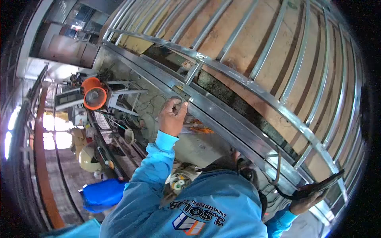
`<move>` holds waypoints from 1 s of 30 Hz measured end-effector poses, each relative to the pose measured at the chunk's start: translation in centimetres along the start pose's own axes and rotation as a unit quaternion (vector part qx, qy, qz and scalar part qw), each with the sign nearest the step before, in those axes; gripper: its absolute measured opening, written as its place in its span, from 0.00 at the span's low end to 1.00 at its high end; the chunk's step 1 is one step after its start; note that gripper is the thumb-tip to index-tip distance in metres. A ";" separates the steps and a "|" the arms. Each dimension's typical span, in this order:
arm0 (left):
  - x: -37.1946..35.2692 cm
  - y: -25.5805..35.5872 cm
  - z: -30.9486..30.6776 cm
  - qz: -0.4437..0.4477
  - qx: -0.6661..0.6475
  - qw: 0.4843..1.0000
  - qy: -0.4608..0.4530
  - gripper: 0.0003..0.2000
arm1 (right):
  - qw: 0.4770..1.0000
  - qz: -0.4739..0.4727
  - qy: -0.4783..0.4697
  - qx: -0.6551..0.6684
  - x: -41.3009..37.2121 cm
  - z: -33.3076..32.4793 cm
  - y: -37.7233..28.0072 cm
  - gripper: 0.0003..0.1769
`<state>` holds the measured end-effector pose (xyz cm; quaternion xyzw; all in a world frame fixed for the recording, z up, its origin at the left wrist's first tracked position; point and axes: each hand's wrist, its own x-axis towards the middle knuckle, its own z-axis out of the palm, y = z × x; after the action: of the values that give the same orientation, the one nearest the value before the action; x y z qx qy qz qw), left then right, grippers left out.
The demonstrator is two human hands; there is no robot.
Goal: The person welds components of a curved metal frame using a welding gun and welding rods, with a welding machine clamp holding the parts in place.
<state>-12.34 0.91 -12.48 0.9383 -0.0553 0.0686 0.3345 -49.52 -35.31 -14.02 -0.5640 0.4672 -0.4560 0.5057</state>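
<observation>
My left hand (172,117) reaches up to a long metal beam (222,121), thumb and fingertips at the end of a small flat metal piece (181,93) that lies across the beam. At the lower right, my right hand (307,203) is wrapped round a long dark tool (319,186). A black cable (278,168) loops beside that tool. Much of the right hand's grip is hidden under the tool.
A curved railing of metal bars (266,43) fills the upper right, over brown boards. An orange round fan (95,98), a blue object (103,194) and a rounded pale tank (89,158) stand at left. Cables hang below the beam.
</observation>
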 end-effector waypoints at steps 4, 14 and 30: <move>-2.1 -1.1 0.8 0.042 0.014 0.998 0.050 0.15 | 0.999 0.001 -0.030 0.030 -0.2 0.5 -0.9 0.39; -0.7 2.4 1.9 -0.033 0.065 0.995 0.061 0.20 | 0.995 -0.032 -0.076 0.058 -0.3 0.8 -2.2 0.41; -0.1 1.3 2.5 -0.034 0.046 0.994 0.091 0.21 | 0.995 -0.049 -0.082 0.036 -0.5 0.7 -2.1 0.39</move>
<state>-12.34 -1.67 -13.65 0.9437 0.0104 0.1448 0.2972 -48.72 -34.58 -11.98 -0.6031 0.3792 -0.4489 0.5394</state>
